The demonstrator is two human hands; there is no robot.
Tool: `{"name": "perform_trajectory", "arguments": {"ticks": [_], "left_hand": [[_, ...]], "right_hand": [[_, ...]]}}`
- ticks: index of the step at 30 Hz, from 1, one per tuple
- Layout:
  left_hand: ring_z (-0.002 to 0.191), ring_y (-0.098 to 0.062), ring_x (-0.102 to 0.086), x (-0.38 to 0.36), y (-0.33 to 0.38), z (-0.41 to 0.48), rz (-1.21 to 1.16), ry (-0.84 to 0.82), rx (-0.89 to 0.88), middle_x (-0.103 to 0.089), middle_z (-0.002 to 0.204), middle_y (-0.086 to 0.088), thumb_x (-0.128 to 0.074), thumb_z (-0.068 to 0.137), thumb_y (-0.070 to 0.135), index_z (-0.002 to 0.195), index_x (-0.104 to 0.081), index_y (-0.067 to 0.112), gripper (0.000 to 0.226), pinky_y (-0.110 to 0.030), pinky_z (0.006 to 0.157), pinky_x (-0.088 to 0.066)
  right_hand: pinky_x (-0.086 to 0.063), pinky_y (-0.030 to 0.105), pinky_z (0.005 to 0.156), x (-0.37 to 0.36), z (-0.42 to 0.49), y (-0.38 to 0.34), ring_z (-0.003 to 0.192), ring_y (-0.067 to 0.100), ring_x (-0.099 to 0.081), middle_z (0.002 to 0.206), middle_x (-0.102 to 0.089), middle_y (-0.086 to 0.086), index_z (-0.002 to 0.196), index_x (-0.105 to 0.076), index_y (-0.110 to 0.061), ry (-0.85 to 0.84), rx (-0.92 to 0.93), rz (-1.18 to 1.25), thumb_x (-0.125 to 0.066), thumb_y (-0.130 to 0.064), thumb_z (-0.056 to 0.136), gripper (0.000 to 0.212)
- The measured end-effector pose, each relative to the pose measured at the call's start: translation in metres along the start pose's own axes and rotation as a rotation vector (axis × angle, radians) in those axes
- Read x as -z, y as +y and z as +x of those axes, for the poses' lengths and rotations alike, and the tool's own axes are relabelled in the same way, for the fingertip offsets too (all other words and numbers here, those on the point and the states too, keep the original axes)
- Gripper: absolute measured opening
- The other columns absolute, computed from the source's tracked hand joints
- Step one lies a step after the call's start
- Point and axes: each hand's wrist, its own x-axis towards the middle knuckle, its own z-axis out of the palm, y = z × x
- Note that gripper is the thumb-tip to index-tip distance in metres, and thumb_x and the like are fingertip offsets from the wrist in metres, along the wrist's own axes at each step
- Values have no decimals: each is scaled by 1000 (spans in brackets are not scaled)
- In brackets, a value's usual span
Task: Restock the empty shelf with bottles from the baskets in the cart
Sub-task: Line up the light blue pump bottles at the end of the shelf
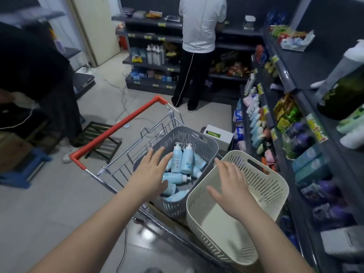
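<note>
- At the left of the middle, the cart (pixel 118 123) with the red handle is standing on the floor, and it is carrying two baskets side by side.
- The left hand (pixel 151 170) is reaching over the near left rim of the grey basket (pixel 206 134). Its fingers are spread apart and it is holding nothing.
- In the centre of the frame, the bottles (pixel 187 160) are waiting inside the grey basket. They are light blue pump bottles; two are standing upright and the others are lying in a heap around them.
- Right of centre, the right hand (pixel 230 180) is hovering over the cream basket (pixel 273 186), also with the fingers straight and apart, gripping nothing.
- The cream basket is showing only its bare bottom, so I judge that this half of the stock is not waiting any more.
- Along the right edge, the shelves (pixel 285 75) are carrying many coloured products; one dark board (pixel 307 64) in the upper right is looking mostly bare, but I cannot tell if it is the shelf to fill.
- In my judgement the task is perhaps halfway: a whole grey basket of bottles is left to move, and no bottle is being carried now.
</note>
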Motion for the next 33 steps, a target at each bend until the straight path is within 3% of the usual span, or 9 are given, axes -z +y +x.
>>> {"name": "perform_trajectory", "arguments": {"ticks": [7, 13, 19, 26, 33], "left_hand": [[150, -32, 10, -14, -8, 40, -23, -72, 23, 7, 164, -1, -57, 92, 33, 155, 2, 31, 86, -46, 122, -7], [150, -29, 11, -35, -32, 98, 2, -162, -70, 8, 164, -3, -56, 92, 38, 155, 9, 29, 91, -43, 122, 1], [150, -30, 9, -67, -61, 167, -35, -280, -160, 6, 164, -7, -59, 90, 34, 154, 14, 25, 98, -47, 123, -5], [149, -37, 6, -121, -63, 239, 59, -481, -221, 11, 162, -16, -57, 91, 31, 153, 19, 31, 97, -50, 121, -10], [145, -41, -8, -153, -73, 284, -152, -559, -91, 12, 158, -21, -62, 88, 22, 155, 10, 23, 98, -46, 118, -21]], "right_hand": [[0, 45, 124, -4, 52, 0, 152, 23, 0, 163, -7, -2, 157, 2, -26, -78, 34, -45, -49, -50, 97, 82], [-1, 42, 123, -26, 105, -3, 151, 24, -5, 162, -13, -1, 157, -4, -25, -90, 4, -55, -51, -47, 96, 80], [-15, 42, 122, -79, 175, -20, 147, 25, -18, 160, -21, 3, 156, -10, -19, -182, -87, -6, -56, -42, 93, 82], [-18, 49, 120, -139, 228, -4, 150, 30, -13, 165, -8, 6, 155, -13, -22, -303, -300, -2, -55, -33, 93, 76], [-18, 46, 120, -178, 282, 15, 148, 34, -16, 164, -7, 10, 157, -8, -23, -396, -454, 47, -55, -36, 94, 80]]}}
